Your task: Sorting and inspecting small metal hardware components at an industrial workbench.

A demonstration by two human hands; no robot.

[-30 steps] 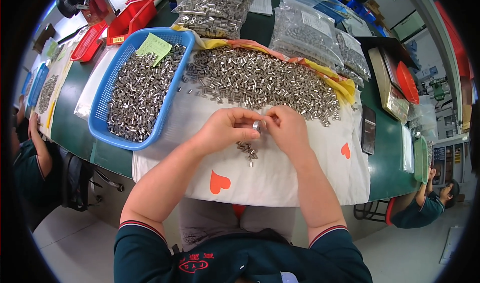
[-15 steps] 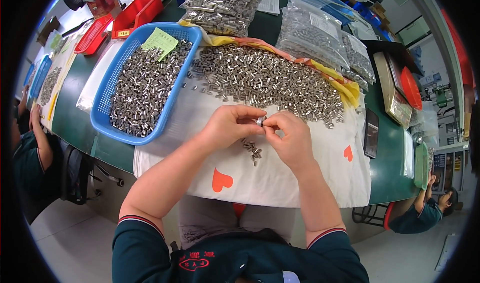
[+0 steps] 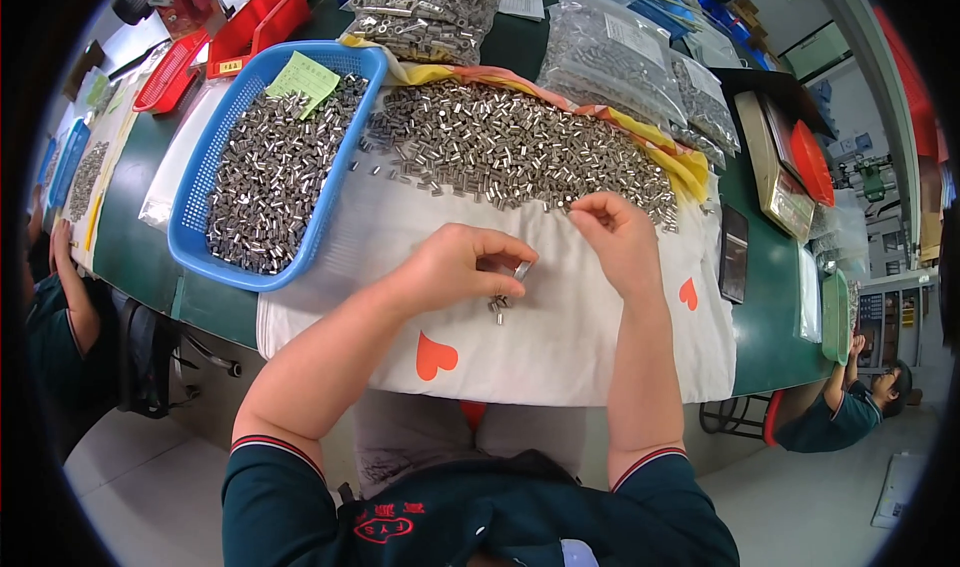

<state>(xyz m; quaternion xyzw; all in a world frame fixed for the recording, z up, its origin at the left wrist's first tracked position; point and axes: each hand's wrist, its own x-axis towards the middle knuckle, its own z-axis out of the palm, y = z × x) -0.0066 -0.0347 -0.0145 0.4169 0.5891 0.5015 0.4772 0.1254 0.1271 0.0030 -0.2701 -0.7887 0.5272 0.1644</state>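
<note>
Between thumb and fingertips, my left hand (image 3: 468, 264) grips a small shiny metal piece (image 3: 522, 271) above the white cloth (image 3: 560, 337). Just below those fingers lies a little cluster of short metal cylinders (image 3: 499, 314), partly hidden by the hand. My right hand (image 3: 622, 242) is at the near edge of a wide pile of short metal cylinders (image 3: 520, 147). Its thumb and forefinger come together there; whatever is between them is too small to make out.
To the left, a blue perforated basket (image 3: 178, 237) holds many cylinders and a green paper slip (image 3: 303, 84). Clear bags of metal parts (image 3: 610, 62) stand behind the pile, past a yellow cloth edge (image 3: 688, 172). A dark flat phone-like object (image 3: 733, 254) lies right. Other people sit at both sides.
My hands have moved apart. The right one went from beside the left hand's metal piece out to the pile's edge; the left drew slightly nearer, still holding the piece.
</note>
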